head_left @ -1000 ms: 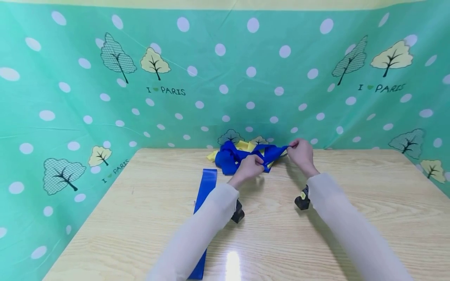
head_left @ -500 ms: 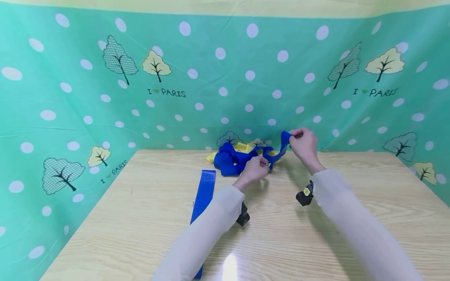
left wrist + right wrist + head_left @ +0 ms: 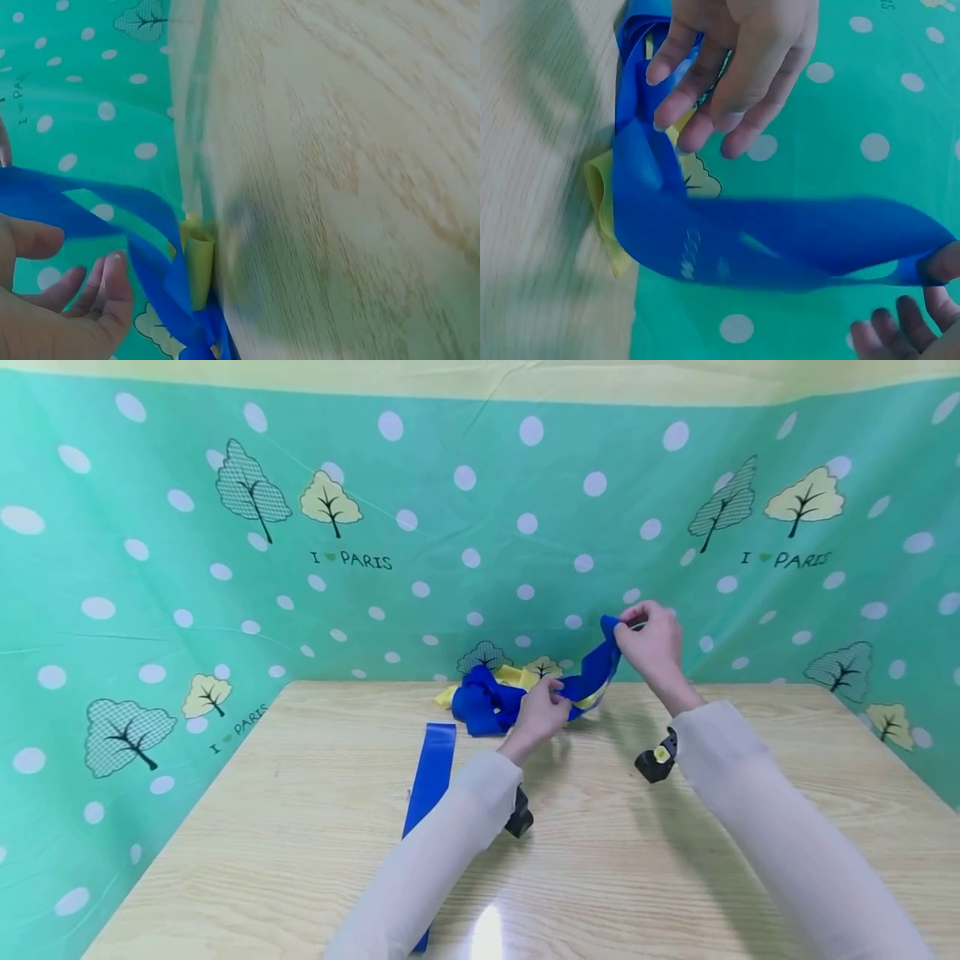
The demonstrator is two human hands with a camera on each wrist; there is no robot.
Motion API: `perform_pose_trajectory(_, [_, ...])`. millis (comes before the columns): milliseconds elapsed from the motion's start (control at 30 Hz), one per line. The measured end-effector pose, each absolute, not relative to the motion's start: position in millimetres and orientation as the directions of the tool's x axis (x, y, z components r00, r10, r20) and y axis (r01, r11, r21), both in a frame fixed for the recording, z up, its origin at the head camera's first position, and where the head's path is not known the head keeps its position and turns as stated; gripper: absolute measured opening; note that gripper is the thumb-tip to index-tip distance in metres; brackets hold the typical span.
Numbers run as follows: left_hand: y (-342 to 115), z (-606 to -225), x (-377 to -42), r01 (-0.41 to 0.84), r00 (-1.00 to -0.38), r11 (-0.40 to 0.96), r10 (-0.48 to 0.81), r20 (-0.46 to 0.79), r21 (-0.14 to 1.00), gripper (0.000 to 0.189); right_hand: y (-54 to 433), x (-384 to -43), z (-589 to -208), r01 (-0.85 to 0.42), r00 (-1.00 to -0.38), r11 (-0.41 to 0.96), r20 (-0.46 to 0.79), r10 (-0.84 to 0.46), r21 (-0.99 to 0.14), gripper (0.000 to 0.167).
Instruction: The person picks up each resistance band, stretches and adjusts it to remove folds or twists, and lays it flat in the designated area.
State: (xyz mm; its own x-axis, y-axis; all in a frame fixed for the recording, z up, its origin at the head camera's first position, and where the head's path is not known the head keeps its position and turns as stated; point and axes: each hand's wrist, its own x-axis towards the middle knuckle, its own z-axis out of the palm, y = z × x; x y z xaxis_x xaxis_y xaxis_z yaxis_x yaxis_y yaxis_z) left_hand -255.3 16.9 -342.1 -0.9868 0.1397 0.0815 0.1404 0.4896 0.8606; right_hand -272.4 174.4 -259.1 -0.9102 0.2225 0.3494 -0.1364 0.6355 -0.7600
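My right hand (image 3: pixel 651 639) pinches a raised loop of a flat blue elastic band (image 3: pixel 594 670), above the table's back edge. White print shows on the band (image 3: pixel 705 251) in the right wrist view. The rest of it runs down into a tangled heap of blue (image 3: pixel 480 703) and yellow (image 3: pixel 513 675) bands. My left hand (image 3: pixel 542 710) is at the right side of the heap. In the left wrist view, the left hand (image 3: pixel 67 300) has its thumb and fingers apart, with the blue band passing just beyond the fingertips.
A second blue strip (image 3: pixel 431 777) lies flat on the wooden table (image 3: pixel 600 860), left of the heap and partly under the left forearm. A green dotted curtain (image 3: pixel 420 485) hangs right behind the table's back edge. Black wrist cameras (image 3: pixel 655 764) hang under both sleeves.
My right hand has risen with the blue band, pulling a longer loop up from the heap. The left hand's fingers have let go of the band and spread apart.
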Motion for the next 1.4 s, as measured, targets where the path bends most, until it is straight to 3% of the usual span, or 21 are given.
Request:
perform_pose_trajectory(167, [17.4, -344.6, -256.0, 0.184, -0.98, 0.513, 0.159, 0.118, 0.838, 0.023, 175.9, -264.2, -260.3, -0.117, -0.946, 0.743, 0.301, 0.119, -0.659, 0.014])
perform_pose_trajectory(267, [17.7, -345.8, -254.9, 0.215, -0.972, 0.509, 0.197, 0.13, 0.834, 0.018, 178.1, -261.2, -265.1, -0.067, -0.981, 0.783, 0.184, 0.061, -0.619, 0.012])
perform_pose_trajectory(400, [18.8, -346.2, -250.9, 0.237, -0.957, 0.482, 0.264, 0.118, 0.844, 0.016, 180.0, -258.9, -273.3, 0.045, -0.999, 0.714, -0.051, 0.014, -0.699, 0.03])
perform_pose_trajectory(500, [20.8, -346.2, -248.0, 0.257, -0.944, 0.468, 0.309, 0.116, 0.846, 0.018, 179.8, -257.7, -278.5, 0.133, -0.983, 0.612, -0.18, -0.016, -0.779, 0.034])
perform_pose_trajectory(700, [25.6, -348.9, -243.4, 0.257, -0.939, 0.468, 0.327, 0.104, 0.846, 0.025, 177.4, -256.6, -282.2, 0.21, -0.963, 0.526, -0.267, -0.034, -0.824, 0.031])
perform_pose_trajectory(933, [24.4, -345.6, -242.1, 0.265, -0.951, 0.389, 0.258, 0.172, 0.882, 0.026, 185.2, -254.4, -284.8, 0.214, -0.956, 0.496, -0.285, -0.072, -0.841, 0.049])
perform_pose_trajectory(1067, [21.3, -342.5, -242.5, 0.301, -0.945, 0.379, 0.241, 0.221, 0.875, 0.03, 189.3, -246.4, -288.1, 0.143, -0.961, 0.585, -0.253, -0.111, -0.799, 0.065])
perform_pose_trajectory(1200, [17.7, -337.8, -241.9, 0.322, -0.941, 0.386, 0.233, 0.246, 0.864, 0.029, 188.7, -237.3, -293.6, -0.066, -0.989, 0.659, -0.039, -0.143, -0.749, 0.048])
perform_pose_trajectory(1300, [15.3, -333.5, -241.7, 0.332, -0.939, 0.385, 0.223, 0.262, 0.861, 0.027, 185.1, -232.6, -297.7, -0.257, -0.963, 0.64, 0.133, -0.237, -0.724, 0.032])
perform_pose_trajectory(1400, [12.2, -327.7, -241.6, 0.345, -0.935, 0.369, 0.209, 0.285, 0.863, 0.026, 179.9, -230.0, -299.1, -0.369, -0.926, 0.629, 0.211, -0.313, -0.685, 0.027])
